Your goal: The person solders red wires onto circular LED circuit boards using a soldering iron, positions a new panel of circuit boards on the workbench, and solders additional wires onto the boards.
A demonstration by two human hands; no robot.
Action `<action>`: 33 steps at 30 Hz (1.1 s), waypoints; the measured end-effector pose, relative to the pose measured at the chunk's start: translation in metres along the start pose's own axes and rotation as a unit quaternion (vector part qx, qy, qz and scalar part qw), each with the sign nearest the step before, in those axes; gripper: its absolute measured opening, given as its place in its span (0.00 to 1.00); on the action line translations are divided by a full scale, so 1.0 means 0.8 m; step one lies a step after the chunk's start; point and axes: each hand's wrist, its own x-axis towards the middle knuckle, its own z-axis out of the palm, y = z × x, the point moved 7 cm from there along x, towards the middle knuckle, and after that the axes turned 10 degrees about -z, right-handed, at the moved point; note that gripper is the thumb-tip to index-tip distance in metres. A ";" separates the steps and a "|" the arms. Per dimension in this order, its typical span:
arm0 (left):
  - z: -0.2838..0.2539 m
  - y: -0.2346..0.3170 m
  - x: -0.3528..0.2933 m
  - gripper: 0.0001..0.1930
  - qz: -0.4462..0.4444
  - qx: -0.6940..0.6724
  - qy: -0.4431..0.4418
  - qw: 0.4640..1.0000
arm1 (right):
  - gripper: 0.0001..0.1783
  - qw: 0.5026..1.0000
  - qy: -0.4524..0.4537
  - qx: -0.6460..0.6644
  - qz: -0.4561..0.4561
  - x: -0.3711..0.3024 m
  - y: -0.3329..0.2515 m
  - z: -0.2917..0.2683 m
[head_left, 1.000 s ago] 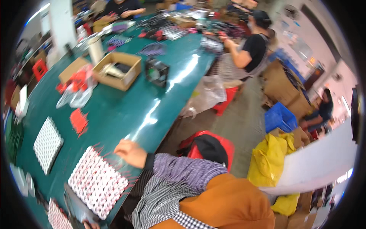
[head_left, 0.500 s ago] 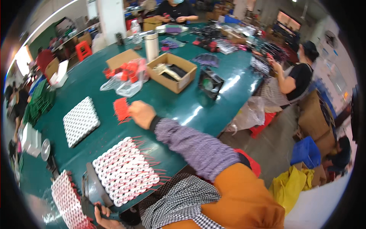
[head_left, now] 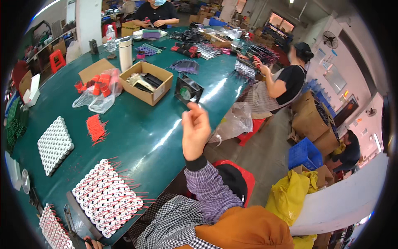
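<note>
My right hand (head_left: 195, 132) is raised above the near table edge, empty, with fingers loosely bent and apart. To its left, a bundle of short red wires (head_left: 96, 128) lies on the green table. In front of me sits a white panel of round pieces (head_left: 107, 198), with red wires running across it and sticking out at its right side. At the lower edge, my left hand (head_left: 94, 245) shows only in part, its fingers closed round a dark-handled tool (head_left: 74, 232). A grey curved bar (head_left: 84, 216) lies between that tool and the panel.
Farther left lies another white panel (head_left: 55, 146); a wired one (head_left: 54, 229) is at lower left. Beyond are a cardboard box (head_left: 154, 96), red rolls in a plastic bag (head_left: 101, 88), a black fan (head_left: 188, 89) and a flask (head_left: 125, 54). Co-workers sit at the far and right sides.
My right hand has let go of the red wires, leaving them on the table, and has moved right and back toward me. The view has swung to the right.
</note>
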 end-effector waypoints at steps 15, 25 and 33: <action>-0.103 -0.016 -0.064 0.14 0.076 -0.053 -0.040 0.995 | 0.37 0.811 -0.570 -0.055 0.120 -0.240 0.004 0.138; -0.127 -0.011 -0.069 0.13 0.074 -0.099 -0.019 0.992 | 0.29 0.837 -0.517 -0.049 0.174 -0.242 0.026 0.132; -0.121 -0.011 -0.074 0.13 0.074 -0.109 -0.010 0.991 | 0.33 0.813 -0.567 -0.090 0.098 -0.241 0.015 0.129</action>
